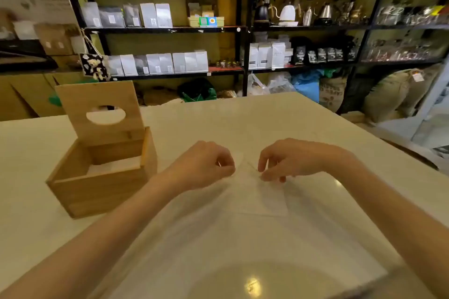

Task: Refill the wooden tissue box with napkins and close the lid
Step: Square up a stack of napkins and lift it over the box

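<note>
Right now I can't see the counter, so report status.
Left hand and right hand both pinching a napkin. Box left of hands, lid up, napkins inside. Nothing between.

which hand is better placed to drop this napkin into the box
Left, probably. The left hand is nearer the wooden tissue box, which stands open to its left with the lid up. The right hand would have to cross over. Both pinch the napkin on the table.

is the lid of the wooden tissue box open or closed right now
Open. The lid stands upright at the back of the wooden tissue box, and white napkins show inside.
</note>
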Demonstrator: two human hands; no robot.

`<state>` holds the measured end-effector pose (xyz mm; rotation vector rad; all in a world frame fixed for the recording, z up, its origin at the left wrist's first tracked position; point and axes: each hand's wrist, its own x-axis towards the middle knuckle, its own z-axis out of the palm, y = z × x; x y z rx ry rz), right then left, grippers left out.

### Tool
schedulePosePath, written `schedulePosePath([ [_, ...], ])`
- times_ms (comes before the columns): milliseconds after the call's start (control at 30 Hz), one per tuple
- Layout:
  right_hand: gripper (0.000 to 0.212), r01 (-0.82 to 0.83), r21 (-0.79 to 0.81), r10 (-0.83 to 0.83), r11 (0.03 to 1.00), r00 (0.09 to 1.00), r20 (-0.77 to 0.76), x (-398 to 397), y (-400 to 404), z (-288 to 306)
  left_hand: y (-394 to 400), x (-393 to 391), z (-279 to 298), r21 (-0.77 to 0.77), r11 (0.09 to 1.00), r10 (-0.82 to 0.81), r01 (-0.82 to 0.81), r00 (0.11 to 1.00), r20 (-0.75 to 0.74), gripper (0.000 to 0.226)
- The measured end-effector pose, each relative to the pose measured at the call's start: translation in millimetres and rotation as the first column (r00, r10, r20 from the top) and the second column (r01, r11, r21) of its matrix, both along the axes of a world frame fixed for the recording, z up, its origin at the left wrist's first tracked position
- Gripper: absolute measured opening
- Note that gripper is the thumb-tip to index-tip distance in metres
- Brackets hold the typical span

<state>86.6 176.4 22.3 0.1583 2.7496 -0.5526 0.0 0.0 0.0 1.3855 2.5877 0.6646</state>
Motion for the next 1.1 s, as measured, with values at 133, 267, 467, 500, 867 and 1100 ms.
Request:
schedulePosePath([
  [133, 0.021, 0.052, 0.076, -0.039, 0.996, 0.985, -0.166, 15, 4, -25, 2, 9, -28, -0.032, 0.999, 0.010, -0.015, 0.989, -0.145, 0.026],
  [267, 0.024, 0.065, 0.112, -0.030, 0.992, 0.957, -0.288, 25, 4, -41, 3, 14, -44, -0.007, 1.000, -0.007, 0.005, 0.957, -0.291, 0.032],
  [467, 0.027, 0.043, 0.117, -0.002, 0.992, 0.943, -0.334, 25, 4, -51, 3, 12, -48, -0.003, 0.999, -0.039, 0.040, 0.948, -0.317, 0.035],
  [500, 0.024, 0.045, 0.116, -0.003, 0.992, 0.941, -0.340, 25, 4, -50, 3, 11, -49, 0.014, 0.999, -0.039, 0.045, 0.946, -0.321, 0.034],
  [867, 0.014, 0.036, -0.014, -0.039, 0.999, 0.886, -0.462, 27, -3, -49, 1, 16, -42, 0.219, 0.972, -0.025, 0.081, 0.968, -0.251, 0.008],
  [1100, 0.020, 0.023, -0.471, -0.256, 0.882, 0.862, -0.437, 33, 5, -25, -4, 21, -9, 0.327, 0.941, 0.025, -0.087, 0.982, 0.188, 0.014],
])
